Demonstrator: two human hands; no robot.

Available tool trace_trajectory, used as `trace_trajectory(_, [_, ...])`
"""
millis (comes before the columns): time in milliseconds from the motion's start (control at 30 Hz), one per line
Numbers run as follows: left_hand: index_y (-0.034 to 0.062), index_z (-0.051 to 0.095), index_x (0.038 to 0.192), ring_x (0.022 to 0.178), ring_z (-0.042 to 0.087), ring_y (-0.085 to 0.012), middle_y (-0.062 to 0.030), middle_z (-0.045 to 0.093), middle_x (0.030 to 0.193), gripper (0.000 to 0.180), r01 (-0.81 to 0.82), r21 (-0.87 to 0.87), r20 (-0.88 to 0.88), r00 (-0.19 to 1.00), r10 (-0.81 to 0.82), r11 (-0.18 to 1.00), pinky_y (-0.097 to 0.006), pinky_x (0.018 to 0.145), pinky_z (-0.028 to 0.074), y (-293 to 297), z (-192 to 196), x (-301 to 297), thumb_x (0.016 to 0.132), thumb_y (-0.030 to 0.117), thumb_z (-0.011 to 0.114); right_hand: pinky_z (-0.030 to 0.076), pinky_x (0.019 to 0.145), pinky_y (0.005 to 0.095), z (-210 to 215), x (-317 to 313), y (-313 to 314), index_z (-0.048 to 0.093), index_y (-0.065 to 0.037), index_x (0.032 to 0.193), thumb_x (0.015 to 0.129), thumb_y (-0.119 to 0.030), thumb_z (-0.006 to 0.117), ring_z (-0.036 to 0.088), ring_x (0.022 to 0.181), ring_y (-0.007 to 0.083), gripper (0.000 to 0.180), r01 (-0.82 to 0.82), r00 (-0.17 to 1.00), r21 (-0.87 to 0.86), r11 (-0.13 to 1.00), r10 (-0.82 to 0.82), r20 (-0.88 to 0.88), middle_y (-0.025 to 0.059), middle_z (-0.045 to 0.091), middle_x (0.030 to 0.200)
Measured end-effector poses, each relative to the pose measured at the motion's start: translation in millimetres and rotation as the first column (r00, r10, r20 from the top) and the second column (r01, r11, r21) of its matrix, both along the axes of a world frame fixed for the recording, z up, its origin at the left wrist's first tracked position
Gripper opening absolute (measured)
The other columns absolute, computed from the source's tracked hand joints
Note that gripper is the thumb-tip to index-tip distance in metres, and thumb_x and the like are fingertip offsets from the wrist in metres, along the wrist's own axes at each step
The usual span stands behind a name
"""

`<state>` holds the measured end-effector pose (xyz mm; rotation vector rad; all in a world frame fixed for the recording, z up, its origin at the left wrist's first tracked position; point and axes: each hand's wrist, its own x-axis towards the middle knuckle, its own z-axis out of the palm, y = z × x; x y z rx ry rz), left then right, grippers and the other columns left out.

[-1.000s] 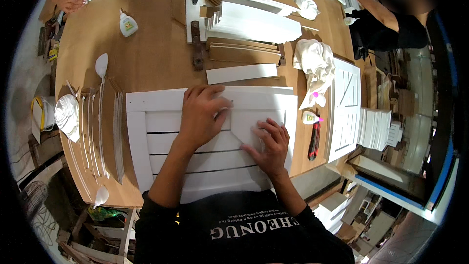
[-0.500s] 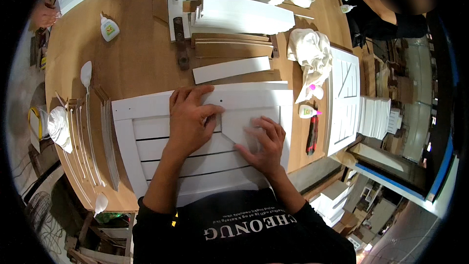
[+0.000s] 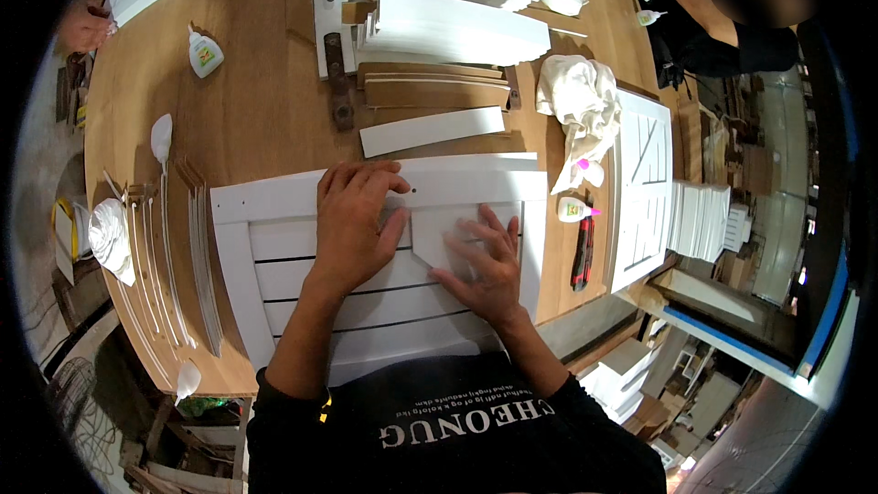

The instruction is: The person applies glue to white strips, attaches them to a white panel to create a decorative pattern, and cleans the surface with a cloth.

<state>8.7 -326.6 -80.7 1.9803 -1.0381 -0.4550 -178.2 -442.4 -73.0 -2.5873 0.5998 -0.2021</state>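
White slatted panel (image 3: 393,273), one: left hand (image 3: 355,220) on its top rail; right hand (image 3: 485,261), fingers spread, over its right part. Right of panel: glue bottle (image 3: 572,209), red-and-black tool (image 3: 583,256). Beyond panel: loose white strip (image 3: 432,132), stacked boards (image 3: 457,26).

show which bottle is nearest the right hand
The bottle at the far end of the red tool, pink tip pointing right; other bottles lie farther off.

Left of panel (image 3: 245,274) — narrow gap, strips (image 3: 200,265)
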Motion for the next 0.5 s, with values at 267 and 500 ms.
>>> trace_trajectory(267, [0.0120, 0.055, 0.100, 0.112, 0.046, -0.0287, -0.0064, 0.056, 0.118, 0.036, -0.009, 0.098, 0.014, 1.000, 0.008, 0.995, -0.045, 0.101, 0.026, -5.2, 7.1, -2.9, 0.069, 0.014, 0.072, 0.013, 0.113, 0.0504, -1.2, -1.1, -0.1, 0.069, -0.016, 0.097, 0.064, -0.033, 0.082, 0.037, 0.131, 0.0280, 0.039, -0.004, 1.000, 0.010, 1.000, 0.004, 0.004, 0.0029, 0.056, 0.115])
trace_trajectory(500, [0.0128, 0.053, 0.102, 0.114, 0.044, -0.0286, -0.0066, 0.054, 0.119, 0.042, 0.011, 0.163, 0.019, 1.000, -0.014, 0.987, -0.045, 0.102, 0.025, -6.7, 6.8, -4.9, 0.067, 0.015, 0.075, 0.012, 0.113, 0.0520, -1.1, -1.5, 0.3, 0.069, -0.016, 0.097, 0.067, -0.033, 0.081, 0.037, 0.131, 0.0283, 0.037, -0.018, 1.000, -0.002, 1.000, 0.018, 0.023, 0.0023, 0.058, 0.111])
